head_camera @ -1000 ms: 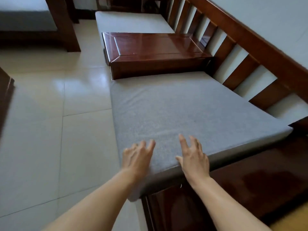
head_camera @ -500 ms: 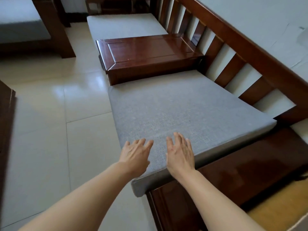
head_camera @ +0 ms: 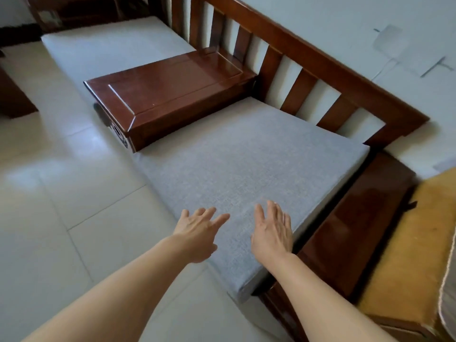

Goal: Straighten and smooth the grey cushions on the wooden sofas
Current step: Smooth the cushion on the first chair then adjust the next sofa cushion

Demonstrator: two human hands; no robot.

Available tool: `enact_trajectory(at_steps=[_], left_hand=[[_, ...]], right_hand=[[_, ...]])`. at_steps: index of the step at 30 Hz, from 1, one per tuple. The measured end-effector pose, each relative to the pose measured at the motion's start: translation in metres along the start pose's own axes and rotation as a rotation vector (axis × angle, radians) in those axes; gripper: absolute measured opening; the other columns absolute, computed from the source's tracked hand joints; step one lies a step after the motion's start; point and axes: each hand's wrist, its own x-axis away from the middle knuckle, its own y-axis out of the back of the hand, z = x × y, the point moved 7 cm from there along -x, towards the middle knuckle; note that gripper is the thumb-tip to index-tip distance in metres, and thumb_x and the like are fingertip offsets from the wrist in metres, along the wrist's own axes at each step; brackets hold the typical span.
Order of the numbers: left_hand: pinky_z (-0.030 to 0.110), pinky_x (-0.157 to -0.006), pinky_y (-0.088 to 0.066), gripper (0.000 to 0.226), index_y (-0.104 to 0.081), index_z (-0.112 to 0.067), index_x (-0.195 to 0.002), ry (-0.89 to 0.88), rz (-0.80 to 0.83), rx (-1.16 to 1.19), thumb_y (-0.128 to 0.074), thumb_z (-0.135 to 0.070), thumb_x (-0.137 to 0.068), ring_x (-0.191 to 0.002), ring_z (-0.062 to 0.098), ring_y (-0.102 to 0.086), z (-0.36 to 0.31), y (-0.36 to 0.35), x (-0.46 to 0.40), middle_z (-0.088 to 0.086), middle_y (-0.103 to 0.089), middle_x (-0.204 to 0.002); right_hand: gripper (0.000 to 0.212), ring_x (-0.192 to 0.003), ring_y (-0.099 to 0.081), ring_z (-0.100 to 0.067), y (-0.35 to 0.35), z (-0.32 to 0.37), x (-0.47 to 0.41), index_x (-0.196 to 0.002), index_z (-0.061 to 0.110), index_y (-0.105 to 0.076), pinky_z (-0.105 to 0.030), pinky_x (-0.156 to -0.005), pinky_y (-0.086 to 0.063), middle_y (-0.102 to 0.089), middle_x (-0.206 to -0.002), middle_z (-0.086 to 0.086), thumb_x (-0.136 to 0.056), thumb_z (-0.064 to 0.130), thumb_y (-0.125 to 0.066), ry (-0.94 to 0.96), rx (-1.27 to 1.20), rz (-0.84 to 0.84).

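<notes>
Grey cushion (head_camera: 246, 164) on sofa lies under both flat hands' fingers (head_camera: 212, 215)

Count of items in view, referenced to my hands.

Hands: two. My left hand (head_camera: 198, 232) and my right hand (head_camera: 271, 233) are both flat with fingers extended.

Grey cushions: two. One grey cushion (head_camera: 237, 166) lies directly under my hands; a second, paler cushion (head_camera: 108, 45) lies well beyond them.

Wooden armrest blocks: two. One glossy block (head_camera: 170, 87) sits ahead of my hands, between the two cushions; one end block (head_camera: 355, 218) sits just right of my right hand.

Yellow pads: one (head_camera: 409, 245), further right of my right hand.
</notes>
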Motion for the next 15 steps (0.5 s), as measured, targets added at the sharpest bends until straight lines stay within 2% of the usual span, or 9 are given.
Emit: enact_trajectory(at_steps=[6, 11, 15], left_hand=[[0.047, -0.110, -0.019, 0.082, 0.000, -0.030, -0.151, -0.153, 0.064, -0.106, -0.056, -0.040, -0.092, -0.142, 0.024, -0.016, -0.002, 0.033, -0.051, 0.005, -0.009, -0.158], [0.046, -0.111, -0.019, 0.081, -0.001, -0.029, -0.151, -0.290, 0.052, -0.171, -0.056, -0.038, -0.092, -0.142, 0.023, -0.016, -0.023, 0.062, -0.110, 0.003, -0.009, -0.158], [0.047, -0.111, -0.018, 0.085, -0.001, -0.028, -0.151, -0.388, 0.058, -0.215, -0.059, -0.037, -0.090, -0.143, 0.023, -0.015, -0.028, 0.074, -0.158, 0.002, -0.007, -0.158]], right_hand=[[0.076, -0.145, 0.006, -0.031, 0.009, -0.028, -0.017, -0.151, 0.014, -0.005, -0.039, -0.118, -0.003, 0.008, -0.157, -0.016, -0.092, 0.016, -0.051, -0.217, -0.118, 0.011], [0.078, -0.145, 0.009, -0.031, 0.012, -0.064, -0.052, -0.152, 0.013, -0.003, -0.041, -0.117, 0.002, 0.009, -0.157, -0.016, -0.092, 0.023, -0.053, -0.381, -0.175, -0.031], [0.078, -0.144, 0.015, -0.030, 0.007, -0.079, -0.081, -0.151, 0.013, 0.000, -0.042, -0.116, 0.006, 0.014, -0.156, -0.016, -0.093, 0.018, -0.051, -0.480, -0.216, -0.032]])
